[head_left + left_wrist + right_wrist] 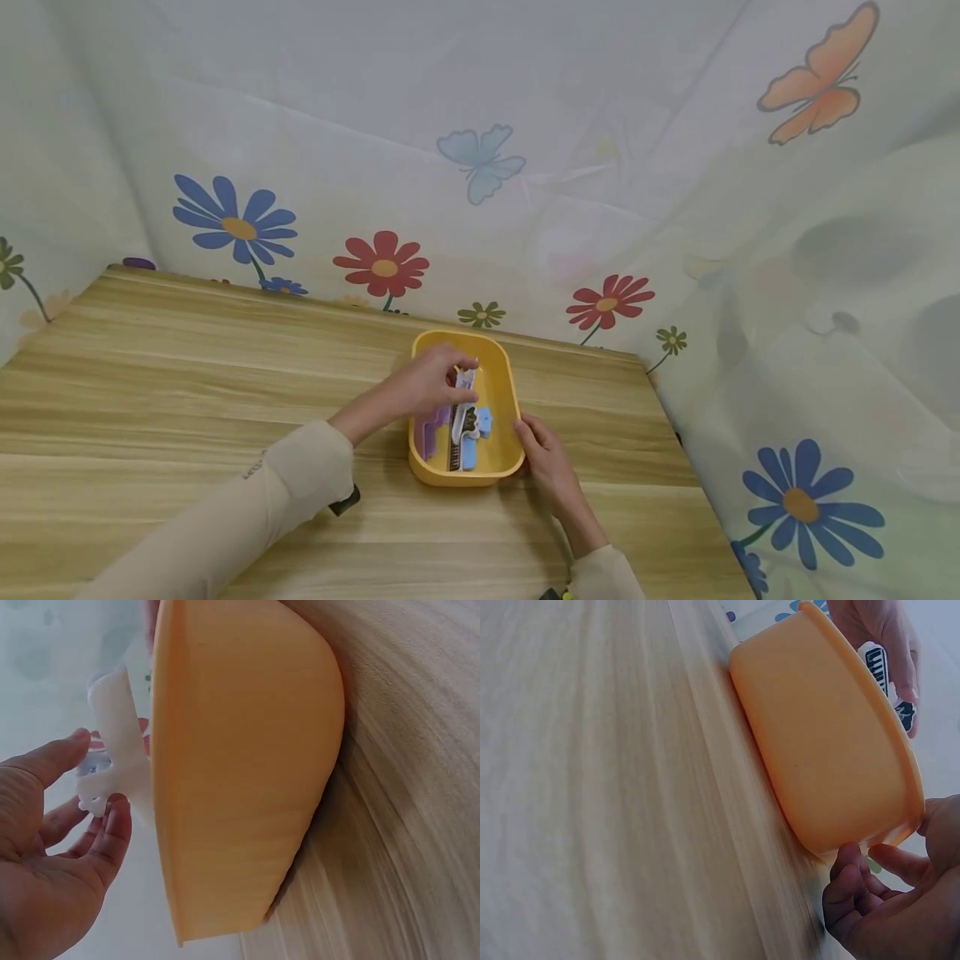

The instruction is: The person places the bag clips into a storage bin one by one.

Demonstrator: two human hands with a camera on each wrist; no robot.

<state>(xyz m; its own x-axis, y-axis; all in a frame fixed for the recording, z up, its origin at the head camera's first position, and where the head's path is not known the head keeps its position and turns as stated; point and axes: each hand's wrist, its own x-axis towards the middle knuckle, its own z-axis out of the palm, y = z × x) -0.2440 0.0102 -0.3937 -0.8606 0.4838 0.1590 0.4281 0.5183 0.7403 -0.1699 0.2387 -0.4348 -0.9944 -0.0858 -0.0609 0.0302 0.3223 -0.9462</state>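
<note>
A yellow box stands on the wooden table with several flat plastic pieces inside. My left hand is over its left side, pinching a white plastic piece between thumb and fingers. Small bear-like shapes show at the held end of that piece, and in the right wrist view a black-and-white striped pattern shows beside the hand. At the near right corner, my right hand grips the box, its thumb at the rim and fingers against the outer wall. A purple piece and a blue piece lie in the box.
The wooden table runs back to a pale cloth backdrop printed with flowers and butterflies. Cloth also hangs along the table's right edge. A dark band or device shows below the left sleeve.
</note>
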